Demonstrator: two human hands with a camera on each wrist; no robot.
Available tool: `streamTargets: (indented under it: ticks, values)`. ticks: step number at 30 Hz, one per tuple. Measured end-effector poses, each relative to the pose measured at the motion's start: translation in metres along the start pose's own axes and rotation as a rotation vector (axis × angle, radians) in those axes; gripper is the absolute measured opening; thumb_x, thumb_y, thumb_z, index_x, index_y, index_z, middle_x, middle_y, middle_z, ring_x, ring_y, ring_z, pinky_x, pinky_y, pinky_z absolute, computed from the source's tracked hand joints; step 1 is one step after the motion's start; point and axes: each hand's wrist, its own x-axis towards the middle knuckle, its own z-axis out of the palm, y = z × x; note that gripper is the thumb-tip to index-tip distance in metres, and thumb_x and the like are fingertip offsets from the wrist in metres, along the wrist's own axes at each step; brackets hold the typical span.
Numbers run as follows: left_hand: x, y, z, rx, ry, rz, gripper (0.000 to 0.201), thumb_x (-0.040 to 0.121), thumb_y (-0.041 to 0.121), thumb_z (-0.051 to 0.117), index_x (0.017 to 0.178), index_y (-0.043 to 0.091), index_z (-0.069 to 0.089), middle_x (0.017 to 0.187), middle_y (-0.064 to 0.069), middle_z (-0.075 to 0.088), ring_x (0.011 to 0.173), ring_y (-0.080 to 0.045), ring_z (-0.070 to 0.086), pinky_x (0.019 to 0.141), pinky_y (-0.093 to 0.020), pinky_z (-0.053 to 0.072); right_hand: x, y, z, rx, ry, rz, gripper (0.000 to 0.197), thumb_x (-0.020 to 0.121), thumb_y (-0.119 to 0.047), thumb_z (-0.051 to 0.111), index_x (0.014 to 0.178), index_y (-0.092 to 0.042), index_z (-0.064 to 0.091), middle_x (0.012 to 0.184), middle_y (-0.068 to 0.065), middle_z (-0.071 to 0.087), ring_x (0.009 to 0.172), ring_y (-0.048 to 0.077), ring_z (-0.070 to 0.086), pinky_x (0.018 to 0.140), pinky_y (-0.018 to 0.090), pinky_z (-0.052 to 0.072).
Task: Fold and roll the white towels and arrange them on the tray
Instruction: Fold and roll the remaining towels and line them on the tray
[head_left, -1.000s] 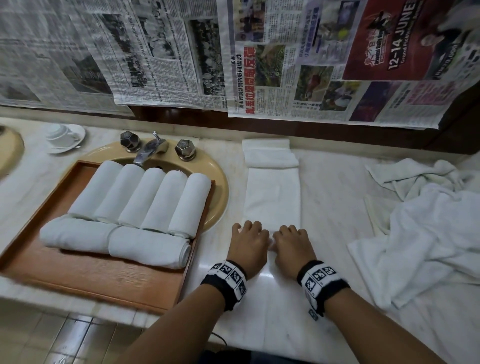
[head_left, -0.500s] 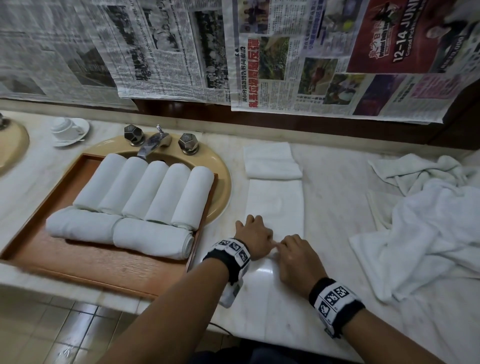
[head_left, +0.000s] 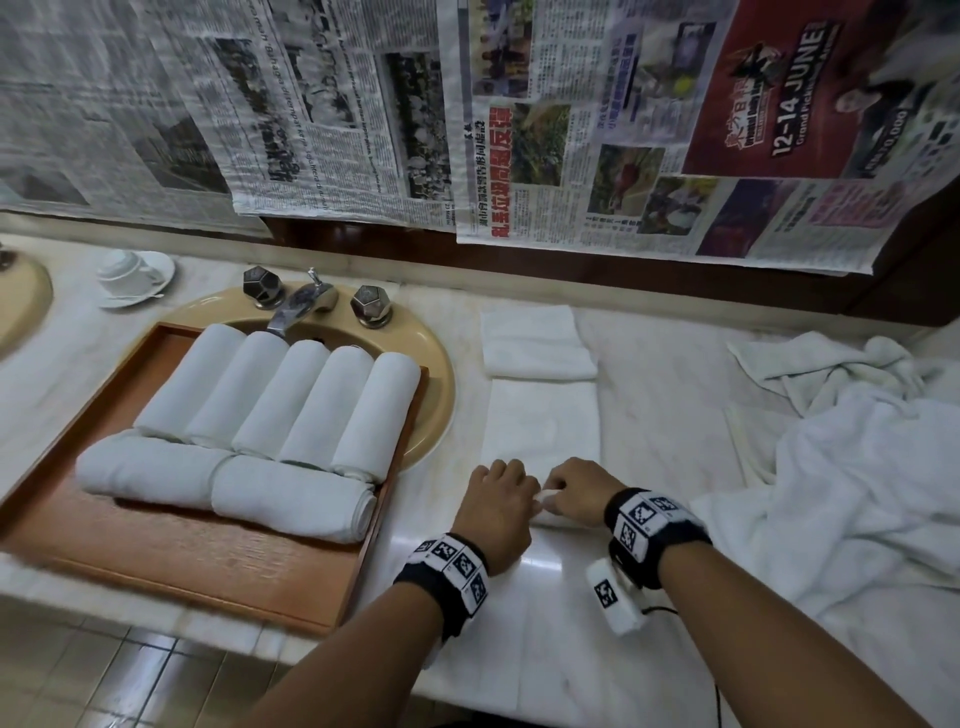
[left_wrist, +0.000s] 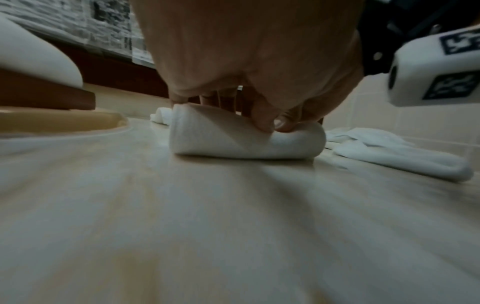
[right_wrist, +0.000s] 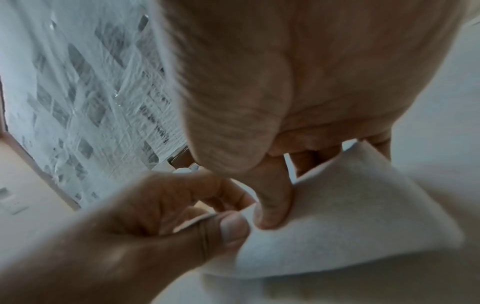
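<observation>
Both thumbs and curled fingers pinching rolled towel end (left_wrist: 246, 139), left hand (head_left: 496, 514), right hand (head_left: 582, 491) (side by side)

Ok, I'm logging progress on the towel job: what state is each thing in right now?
Towel strip: flat on the counter, near end rolled up.
Left hand: grips the roll.
Right hand: grips the roll.
Tray: over the sink, holds seven rolled towels.
Folded towel: lies beyond the strip.
Towel pile: unfolded, crumpled.
Cup: upside down on its saucer.

Bare counter (head_left: 665, 374) ahead btwn tray (head_left: 171, 551) left & towel heap (head_left: 857, 467) right.
</observation>
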Motion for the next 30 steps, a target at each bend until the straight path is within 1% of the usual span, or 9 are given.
streamTargets:
  ticks: [5, 7, 10, 14, 17, 19, 24, 27, 30]
  values:
    - [0.018, -0.006, -0.008, 0.017, -0.1, 0.02, 0.017, 0.095, 0.023, 0.051, 0.11, 0.018, 0.058, 0.109, -0.003, 0.053, 0.1, -0.026, 0.047, 0.084, -0.041, 0.034, -0.009, 0.009, 0.011, 0.117, 0.26, -0.041, 0.011, 0.086, -0.03, 0.069, 0.089, -0.02, 0.065, 0.096, -0.007, 0.062, 0.09, 0.012, 0.059, 0.078, 0.03, 0.051]
    - [0.025, -0.007, -0.012, 0.001, -0.141, -0.008, 0.016, 0.097, 0.024, 0.049, 0.111, 0.02, 0.057, 0.111, -0.001, 0.052, 0.103, -0.024, 0.045, 0.082, -0.04, 0.03, -0.021, 0.014, 0.028, -0.122, 0.473, -0.216, 0.007, 0.086, -0.025, 0.067, 0.086, -0.018, 0.066, 0.091, -0.004, 0.059, 0.087, 0.017, 0.056, 0.073, 0.033, 0.05]
    - [0.035, -0.006, -0.018, -0.009, -0.213, -0.049, 0.015, 0.094, 0.021, 0.05, 0.107, 0.023, 0.056, 0.11, 0.0, 0.052, 0.104, -0.024, 0.044, 0.08, -0.04, 0.026, -0.031, 0.026, 0.054, -0.368, 0.559, -0.414, 0.016, 0.069, -0.012, 0.071, 0.085, -0.013, 0.067, 0.082, 0.003, 0.06, 0.075, 0.024, 0.056, 0.062, 0.034, 0.05]
    - [0.039, -0.003, -0.02, 0.044, -0.123, -0.052, 0.018, 0.099, 0.028, 0.047, 0.107, 0.019, 0.06, 0.105, -0.003, 0.053, 0.098, -0.026, 0.045, 0.083, -0.044, 0.034, -0.021, 0.024, 0.049, -0.305, 0.5, -0.293, 0.034, 0.057, 0.002, 0.072, 0.088, -0.012, 0.069, 0.085, 0.002, 0.062, 0.079, 0.024, 0.057, 0.068, 0.032, 0.05]
    - [0.031, 0.002, -0.018, 0.082, -0.005, 0.012, 0.007, 0.09, 0.022, 0.058, 0.095, 0.018, 0.061, 0.094, -0.002, 0.055, 0.088, -0.026, 0.05, 0.079, -0.043, 0.04, -0.015, 0.015, 0.027, -0.3, 0.39, -0.232, 0.02, 0.082, -0.013, 0.062, 0.101, -0.015, 0.066, 0.102, 0.001, 0.06, 0.099, 0.023, 0.055, 0.086, 0.034, 0.043]
    - [0.025, 0.001, -0.011, 0.076, -0.032, 0.062, 0.023, 0.075, 0.013, 0.063, 0.098, 0.017, 0.06, 0.097, -0.002, 0.054, 0.09, -0.026, 0.05, 0.086, -0.044, 0.042, -0.007, 0.012, 0.011, -0.303, 0.328, -0.201, 0.018, 0.094, -0.026, 0.049, 0.104, -0.019, 0.062, 0.108, 0.0, 0.057, 0.106, 0.021, 0.051, 0.093, 0.037, 0.038]
    - [0.032, -0.005, -0.009, 0.035, -0.141, 0.031, 0.042, 0.071, 0.009, 0.055, 0.112, 0.014, 0.056, 0.109, -0.004, 0.053, 0.1, -0.027, 0.048, 0.099, -0.042, 0.037, 0.011, 0.011, -0.014, -0.106, 0.105, -0.068, 0.017, 0.094, -0.033, 0.053, 0.104, -0.023, 0.061, 0.111, -0.001, 0.062, 0.103, 0.02, 0.058, 0.093, 0.039, 0.047]
    - [0.044, -0.009, -0.013, 0.004, -0.153, 0.036, 0.034, 0.079, 0.016, 0.047, 0.111, 0.013, 0.056, 0.11, -0.005, 0.052, 0.102, -0.028, 0.046, 0.095, -0.042, 0.034, 0.01, 0.02, -0.002, 0.005, 0.43, -0.126, 0.011, 0.087, -0.028, 0.07, 0.091, -0.021, 0.063, 0.095, -0.006, 0.06, 0.087, 0.016, 0.058, 0.078, 0.035, 0.052]
    - [0.056, -0.01, -0.016, 0.033, -0.165, -0.01, 0.037, 0.088, 0.029, 0.032, 0.111, 0.012, 0.056, 0.11, -0.008, 0.052, 0.103, -0.029, 0.045, 0.09, -0.044, 0.032, 0.001, 0.028, 0.028, -0.264, 0.699, -0.344, 0.015, 0.078, -0.017, 0.081, 0.081, -0.014, 0.066, 0.082, 0.002, 0.059, 0.076, 0.022, 0.055, 0.066, 0.034, 0.051]
